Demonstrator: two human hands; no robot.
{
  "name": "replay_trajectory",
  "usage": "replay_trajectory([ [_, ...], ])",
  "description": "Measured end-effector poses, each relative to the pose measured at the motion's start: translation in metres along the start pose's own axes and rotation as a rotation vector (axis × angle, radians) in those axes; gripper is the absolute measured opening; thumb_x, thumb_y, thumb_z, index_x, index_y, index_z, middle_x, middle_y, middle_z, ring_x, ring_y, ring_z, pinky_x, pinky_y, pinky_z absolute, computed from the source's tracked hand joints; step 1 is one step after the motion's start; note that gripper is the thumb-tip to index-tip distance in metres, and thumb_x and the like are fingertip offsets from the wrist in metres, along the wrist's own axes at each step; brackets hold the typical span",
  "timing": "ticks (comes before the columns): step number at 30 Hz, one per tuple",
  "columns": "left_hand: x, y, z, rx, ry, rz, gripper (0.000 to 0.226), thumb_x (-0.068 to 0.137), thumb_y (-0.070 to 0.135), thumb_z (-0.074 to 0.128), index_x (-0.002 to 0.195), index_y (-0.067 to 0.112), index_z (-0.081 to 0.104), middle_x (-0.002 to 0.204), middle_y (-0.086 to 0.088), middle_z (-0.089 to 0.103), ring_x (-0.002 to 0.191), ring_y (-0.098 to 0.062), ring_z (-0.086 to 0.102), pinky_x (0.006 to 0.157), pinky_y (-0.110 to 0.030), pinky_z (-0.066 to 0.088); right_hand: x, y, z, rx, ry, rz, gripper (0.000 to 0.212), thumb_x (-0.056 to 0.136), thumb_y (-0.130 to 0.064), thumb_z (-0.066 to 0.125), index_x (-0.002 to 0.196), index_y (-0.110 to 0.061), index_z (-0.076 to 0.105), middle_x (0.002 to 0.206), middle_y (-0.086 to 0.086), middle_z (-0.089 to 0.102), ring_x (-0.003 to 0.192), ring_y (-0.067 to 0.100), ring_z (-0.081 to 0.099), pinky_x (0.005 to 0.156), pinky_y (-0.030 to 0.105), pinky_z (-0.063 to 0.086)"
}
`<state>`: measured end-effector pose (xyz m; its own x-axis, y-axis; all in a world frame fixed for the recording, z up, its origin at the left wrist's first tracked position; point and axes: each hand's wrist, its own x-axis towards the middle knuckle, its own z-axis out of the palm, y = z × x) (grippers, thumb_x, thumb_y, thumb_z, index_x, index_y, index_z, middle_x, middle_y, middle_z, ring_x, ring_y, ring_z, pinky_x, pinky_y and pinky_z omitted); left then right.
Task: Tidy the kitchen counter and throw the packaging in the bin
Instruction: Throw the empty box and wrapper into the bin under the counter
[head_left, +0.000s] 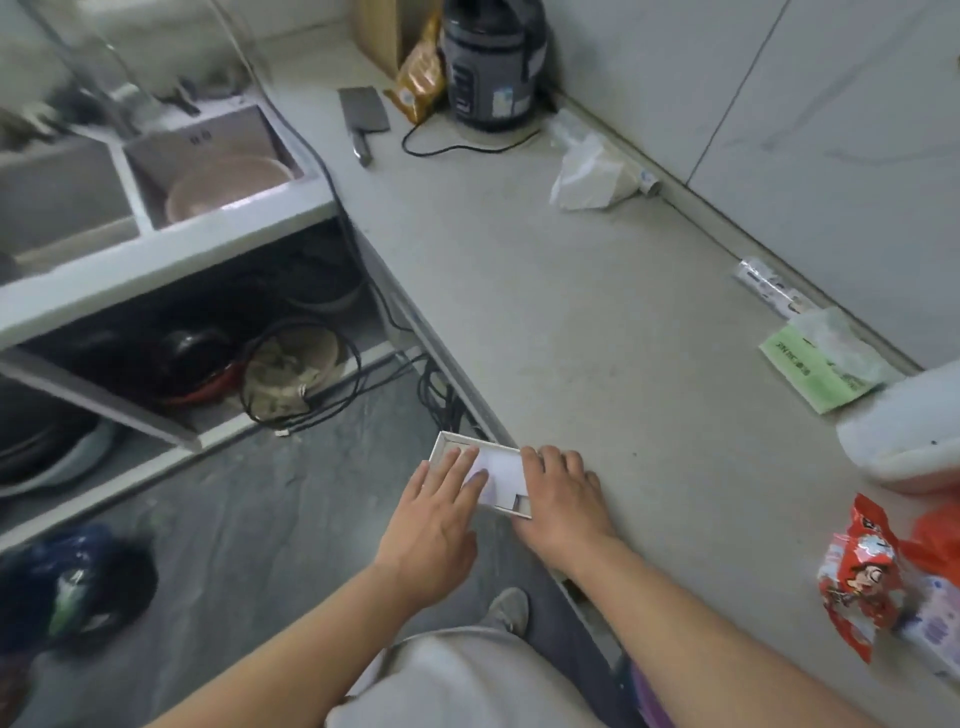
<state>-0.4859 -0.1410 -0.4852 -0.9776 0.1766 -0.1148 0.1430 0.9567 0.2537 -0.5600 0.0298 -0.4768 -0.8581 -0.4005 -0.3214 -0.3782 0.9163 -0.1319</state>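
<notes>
Your left hand (436, 512) lies flat-fingered on the white box (501, 470) overhanging the counter (571, 322) at 6 o'clock, likely stopping it tipping; right hand (563, 501) covers its 3 o'clock side, grip unclear.

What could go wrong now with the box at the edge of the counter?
1. The box hangs partly over the counter edge; if the left hand or right hand slips, it may fall to the floor.
2. The cleaver lies bare near the gold bag; reaching there could cut a hand.
</notes>
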Motion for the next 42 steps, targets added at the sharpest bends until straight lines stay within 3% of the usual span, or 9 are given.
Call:
replay_trajectory([
  [5,-0.078,-0.065,-0.006,-0.082,0.065,-0.222,0.071,0.084,0.028,0.057,0.149,0.017,0.031,0.164,-0.003,0.012,0.151,-0.022,0.005,0.122,-0.044,0.008,0.002,-0.091,0.005,-0.068,-0.004,-0.185,0.073,0.082,-0.037,0.064,0.144,-0.018,0.031,0.138,0.005,0.044,0.122,0.029,0.040,0.101,0.040,0.041],
  [8,-0.136,-0.105,-0.009,-0.137,0.121,-0.351,0.070,0.082,0.026,0.061,0.145,0.016,0.036,0.163,-0.004,0.017,0.150,-0.023,0.013,0.121,-0.044,0.014,-0.002,-0.157,0.009,-0.108,-0.015,-0.287,0.074,0.080,-0.038,0.065,0.142,-0.018,0.031,0.135,0.005,0.045,0.118,0.028,0.042,0.098,0.040,0.043],
  [15,-0.259,-0.185,-0.022,-0.162,0.201,-0.601,0.070,0.084,0.028,0.058,0.148,0.016,0.032,0.163,-0.004,0.014,0.150,-0.022,0.010,0.122,-0.041,0.007,-0.019,-0.312,0.029,-0.161,-0.029,-0.518,0.072,0.079,-0.042,0.064,0.140,-0.019,0.034,0.131,0.002,0.047,0.116,0.027,0.044,0.095,0.039,0.043],
  [19,-0.310,-0.215,-0.032,-0.181,0.278,-0.732,0.070,0.082,0.026,0.064,0.145,0.011,0.038,0.160,-0.008,0.022,0.149,-0.025,0.018,0.121,-0.044,0.013,-0.023,-0.386,0.037,-0.192,-0.037,-0.642,0.066,0.078,-0.041,0.066,0.134,-0.020,0.037,0.128,0.002,0.048,0.115,0.027,0.044,0.093,0.039,0.044],
  [21,-0.327,-0.225,-0.034,-0.198,0.313,-0.782,0.069,0.081,0.024,0.067,0.144,0.010,0.041,0.160,-0.009,0.024,0.148,-0.026,0.021,0.120,-0.045,0.015,-0.023,-0.414,0.040,-0.195,-0.054,-0.670,0.065,0.078,-0.041,0.066,0.133,-0.020,0.038,0.127,0.003,0.048,0.115,0.028,0.044,0.094,0.039,0.043],
  [28,-0.374,-0.268,-0.020,-0.235,0.317,-1.002,0.071,0.088,0.029,0.055,0.151,0.014,0.026,0.164,-0.005,0.008,0.151,-0.019,0.001,0.121,-0.039,-0.002,-0.003,-0.501,0.060,-0.224,-0.167,-0.744,0.059,0.075,-0.043,0.064,0.126,-0.022,0.042,0.126,0.003,0.048,0.116,0.029,0.043,0.091,0.041,0.042],
  [36,-0.390,-0.352,-0.021,-0.299,0.234,-1.190,0.071,0.090,0.030,0.053,0.153,0.019,0.022,0.164,-0.001,0.009,0.151,-0.017,0.002,0.122,-0.038,0.001,0.061,-0.595,0.086,-0.248,-0.267,-0.811,0.053,0.072,-0.041,0.063,0.118,-0.022,0.045,0.122,0.004,0.049,0.113,0.029,0.043,0.090,0.042,0.041],
  [42,-0.407,-0.415,-0.036,-0.440,0.293,-1.367,0.073,0.088,0.028,0.057,0.153,0.021,0.024,0.163,0.000,0.017,0.150,-0.017,0.010,0.121,-0.040,0.011,0.108,-0.675,0.101,-0.295,-0.329,-0.881,0.045,0.071,-0.042,0.061,0.108,-0.023,0.044,0.116,0.005,0.048,0.107,0.029,0.042,0.083,0.042,0.038],
])
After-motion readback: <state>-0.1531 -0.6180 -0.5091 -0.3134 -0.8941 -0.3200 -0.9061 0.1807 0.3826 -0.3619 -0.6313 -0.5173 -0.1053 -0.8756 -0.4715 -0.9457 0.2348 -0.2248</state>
